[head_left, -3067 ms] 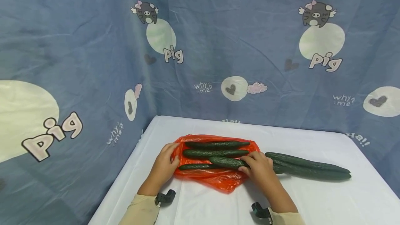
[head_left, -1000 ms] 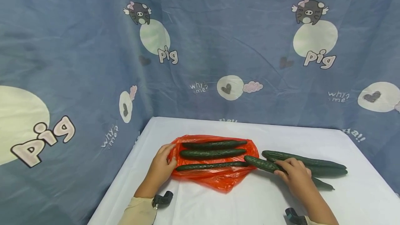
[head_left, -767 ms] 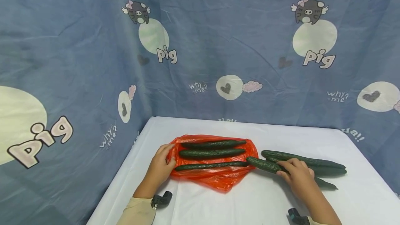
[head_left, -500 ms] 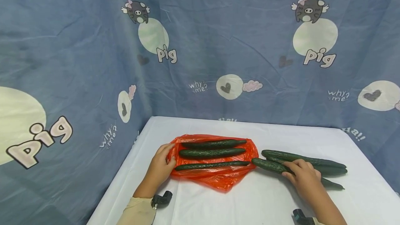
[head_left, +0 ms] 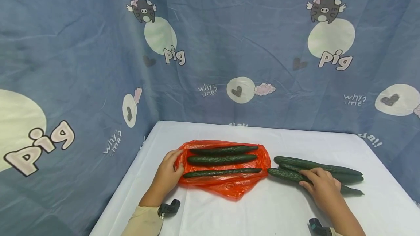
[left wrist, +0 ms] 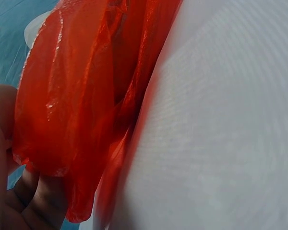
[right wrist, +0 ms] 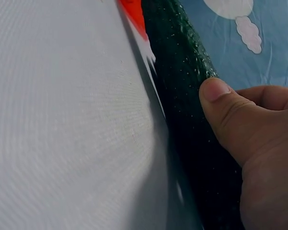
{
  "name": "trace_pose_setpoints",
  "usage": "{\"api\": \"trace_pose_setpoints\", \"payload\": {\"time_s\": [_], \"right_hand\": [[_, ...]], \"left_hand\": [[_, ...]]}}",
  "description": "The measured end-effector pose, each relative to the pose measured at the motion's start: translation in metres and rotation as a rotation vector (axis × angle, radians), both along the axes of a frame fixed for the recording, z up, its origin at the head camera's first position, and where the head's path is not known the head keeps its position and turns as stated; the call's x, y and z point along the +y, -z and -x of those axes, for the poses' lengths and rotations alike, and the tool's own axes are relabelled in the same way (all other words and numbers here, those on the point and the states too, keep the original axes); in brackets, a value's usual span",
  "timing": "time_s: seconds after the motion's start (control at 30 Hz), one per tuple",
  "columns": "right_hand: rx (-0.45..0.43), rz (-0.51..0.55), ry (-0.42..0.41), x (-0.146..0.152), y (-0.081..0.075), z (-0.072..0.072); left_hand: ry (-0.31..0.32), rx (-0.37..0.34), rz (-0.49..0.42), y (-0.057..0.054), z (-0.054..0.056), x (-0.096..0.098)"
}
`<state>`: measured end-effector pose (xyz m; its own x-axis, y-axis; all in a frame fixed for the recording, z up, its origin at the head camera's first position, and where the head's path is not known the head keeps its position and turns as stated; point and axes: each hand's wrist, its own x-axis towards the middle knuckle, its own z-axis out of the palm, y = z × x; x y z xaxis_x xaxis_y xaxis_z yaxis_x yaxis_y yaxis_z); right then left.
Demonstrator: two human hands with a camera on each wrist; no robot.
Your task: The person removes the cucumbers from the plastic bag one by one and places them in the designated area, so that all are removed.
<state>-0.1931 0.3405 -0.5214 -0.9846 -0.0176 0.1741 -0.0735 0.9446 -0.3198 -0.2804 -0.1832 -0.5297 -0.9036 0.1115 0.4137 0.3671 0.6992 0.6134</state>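
My right hand [head_left: 325, 188] grips a dark green cucumber [head_left: 284, 174] around its middle; in the right wrist view the thumb presses along the cucumber's [right wrist: 182, 91] side. Its left end lies at the right edge of a red plastic bag [head_left: 234, 190]. Two more cucumbers [head_left: 315, 164] lie just behind the gripped one, partly covered by the hand. Three cucumbers [head_left: 222, 160] rest lengthwise on the bag, the front one thinner. At the bag's left edge, my left hand [head_left: 167, 174] holds the plastic; in the left wrist view its fingers curl under the crumpled red bag [left wrist: 62, 105].
A white cloth covers the table [head_left: 210, 216], which meets a blue curtain [head_left: 210, 46] with pig prints at the back and left. A small black device [head_left: 168, 208] sits at the left wrist, another black device [head_left: 318, 227] at the right.
The right hand has carried a cucumber off the bag to the right, setting it in front of the two others there. Lately it slides only slightly rightward. The left hand stays at the bag's edge.
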Motion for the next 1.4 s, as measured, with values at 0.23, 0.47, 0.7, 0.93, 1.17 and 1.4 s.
{"api": "trace_pose_setpoints", "payload": {"time_s": [0.23,0.47,0.7,0.93,1.17,1.4], "right_hand": [[-0.004,0.01,-0.002,0.002,-0.001,0.0],[-0.013,0.0,0.013,0.006,-0.001,-0.001],[-0.022,0.014,0.017,0.011,-0.006,-0.004],[-0.028,0.019,0.022,0.018,-0.006,-0.004],[-0.057,0.003,0.029,0.021,-0.002,-0.003],[-0.1,0.005,0.064,0.023,-0.003,-0.002]], "left_hand": [[-0.007,-0.011,-0.001,0.0,0.001,-0.001],[-0.008,-0.012,-0.001,-0.002,-0.001,-0.002],[-0.011,-0.01,-0.002,-0.001,-0.002,-0.002],[-0.012,-0.016,0.0,-0.002,-0.002,-0.002],[-0.009,-0.028,-0.003,-0.002,-0.003,-0.001],[-0.005,-0.004,0.001,0.0,-0.001,0.001]]}}
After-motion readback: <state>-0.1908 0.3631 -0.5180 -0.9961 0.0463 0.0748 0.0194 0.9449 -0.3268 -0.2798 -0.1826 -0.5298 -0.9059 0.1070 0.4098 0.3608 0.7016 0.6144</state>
